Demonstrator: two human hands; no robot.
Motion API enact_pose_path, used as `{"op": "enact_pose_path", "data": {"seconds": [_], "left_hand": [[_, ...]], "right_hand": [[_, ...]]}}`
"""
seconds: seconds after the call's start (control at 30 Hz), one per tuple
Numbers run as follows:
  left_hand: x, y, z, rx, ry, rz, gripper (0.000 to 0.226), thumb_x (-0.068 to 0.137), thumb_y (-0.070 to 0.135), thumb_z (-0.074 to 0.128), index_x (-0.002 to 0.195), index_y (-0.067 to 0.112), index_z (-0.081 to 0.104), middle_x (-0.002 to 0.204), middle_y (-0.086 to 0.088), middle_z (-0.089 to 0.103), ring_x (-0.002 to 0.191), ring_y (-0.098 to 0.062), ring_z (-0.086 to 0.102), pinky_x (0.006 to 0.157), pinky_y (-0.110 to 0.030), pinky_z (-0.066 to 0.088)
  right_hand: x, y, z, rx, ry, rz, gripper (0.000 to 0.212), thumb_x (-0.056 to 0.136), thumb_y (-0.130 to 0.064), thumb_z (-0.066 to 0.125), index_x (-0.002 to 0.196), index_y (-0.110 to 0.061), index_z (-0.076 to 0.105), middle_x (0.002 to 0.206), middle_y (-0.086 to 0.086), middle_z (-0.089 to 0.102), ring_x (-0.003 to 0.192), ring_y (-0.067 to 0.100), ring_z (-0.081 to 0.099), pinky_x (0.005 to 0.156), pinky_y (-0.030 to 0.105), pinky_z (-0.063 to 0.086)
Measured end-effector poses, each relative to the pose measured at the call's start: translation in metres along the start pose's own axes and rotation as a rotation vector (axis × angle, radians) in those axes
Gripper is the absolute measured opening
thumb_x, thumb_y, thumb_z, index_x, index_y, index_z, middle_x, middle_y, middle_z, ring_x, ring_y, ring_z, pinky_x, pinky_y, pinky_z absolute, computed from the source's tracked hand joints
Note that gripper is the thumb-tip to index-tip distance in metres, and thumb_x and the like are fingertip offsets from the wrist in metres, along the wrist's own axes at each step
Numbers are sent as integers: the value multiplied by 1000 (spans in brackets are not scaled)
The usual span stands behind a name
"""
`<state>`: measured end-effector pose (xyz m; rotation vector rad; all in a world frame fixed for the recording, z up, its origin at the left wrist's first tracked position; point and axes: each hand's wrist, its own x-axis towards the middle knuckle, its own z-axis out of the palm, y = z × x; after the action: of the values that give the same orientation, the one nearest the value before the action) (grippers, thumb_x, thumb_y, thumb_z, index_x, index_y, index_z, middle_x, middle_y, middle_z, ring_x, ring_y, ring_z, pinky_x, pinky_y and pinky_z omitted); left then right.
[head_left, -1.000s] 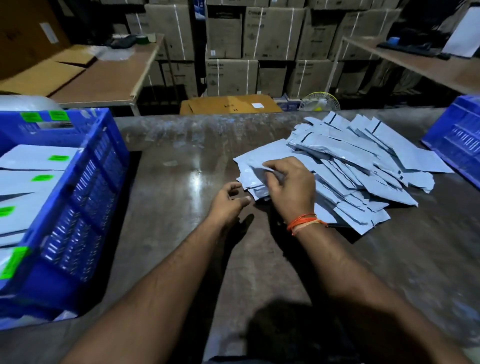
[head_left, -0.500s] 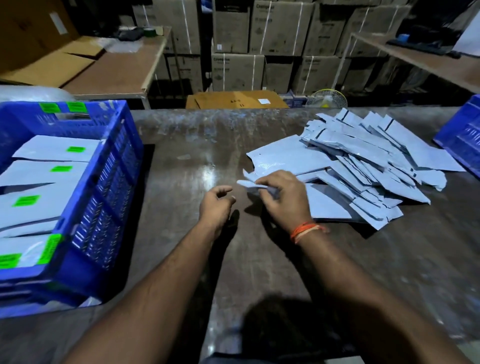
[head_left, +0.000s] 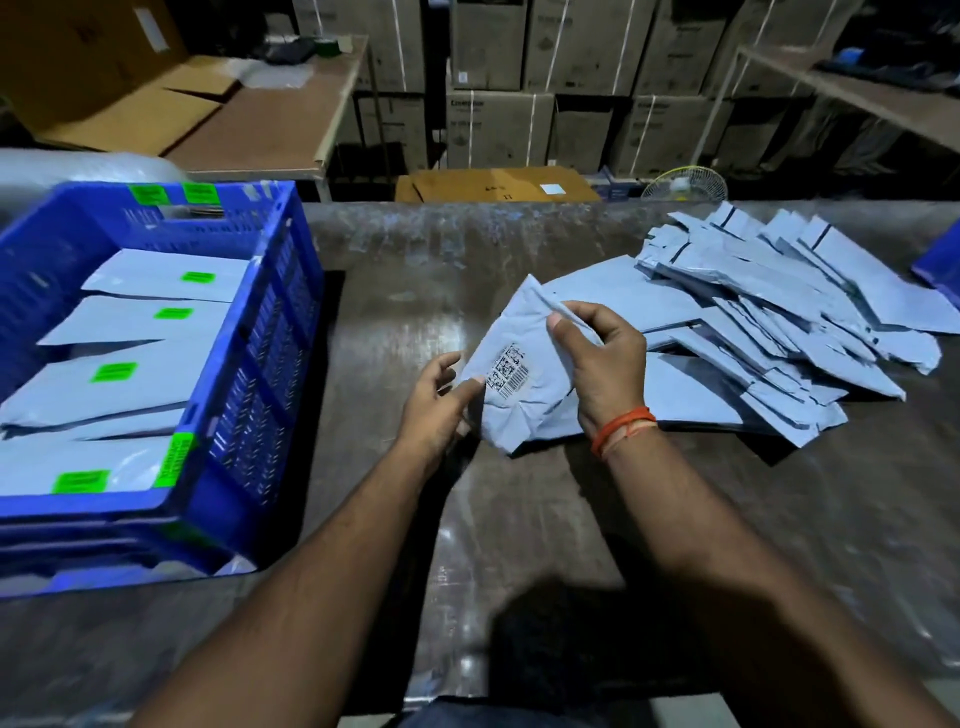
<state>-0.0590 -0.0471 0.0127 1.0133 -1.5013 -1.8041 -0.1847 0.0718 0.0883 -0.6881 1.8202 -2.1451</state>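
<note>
Pouch (head_left: 519, 410) lifted from pile (head_left: 779, 296); left hand (head_left: 439, 405), right hand (head_left: 605, 364) now pinching.

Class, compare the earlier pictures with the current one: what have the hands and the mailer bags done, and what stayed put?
The right hand has lifted one mailer bag off the pile's near edge, toward the person, barcode now showing. The left hand, empty before, now pinches the bag's left edge. The pile and the blue crate of labelled bags stayed put.

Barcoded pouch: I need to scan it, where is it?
The barcoded pouch is mid-frame in the head view, held between left hand and right hand, left of the pouch pile.
</note>
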Motion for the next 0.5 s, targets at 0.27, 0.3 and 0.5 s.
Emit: {"op": "enact_pose_path", "data": {"seconds": [0.27, 0.3, 0.5], "left_hand": [[-21, -10, -19, -47, -25, -14, 45, 90, -3, 69, 133, 5, 56, 100, -16, 57, 66, -7, 65, 58, -20, 54], [-22, -13, -19, -58, -19, -9, 45, 90, -4, 69, 132, 6, 56, 98, -16, 59, 67, -10, 66, 59, -22, 55], [-32, -43, -2, 101, -23, 95, 33, 77, 28, 78, 108, 36, 69, 93, 1, 71, 91, -24, 71, 87, -55, 58]], "right_hand": [[-22, 49, -33, 15, 286, 229, 5, 82, -13, 77, 82, -15, 73, 81, 4, 72, 73, 17, 65, 75, 40, 58], [-27, 54, -41, -31, 299, 227, 5, 82, -14, 77, 81, -15, 72, 78, 3, 71, 70, 16, 63, 72, 38, 58], [-51, 81, -96, -308, 300, 207, 12, 86, -11, 71, 94, -19, 66, 74, 4, 67, 63, 13, 62, 66, 31, 52]]}}
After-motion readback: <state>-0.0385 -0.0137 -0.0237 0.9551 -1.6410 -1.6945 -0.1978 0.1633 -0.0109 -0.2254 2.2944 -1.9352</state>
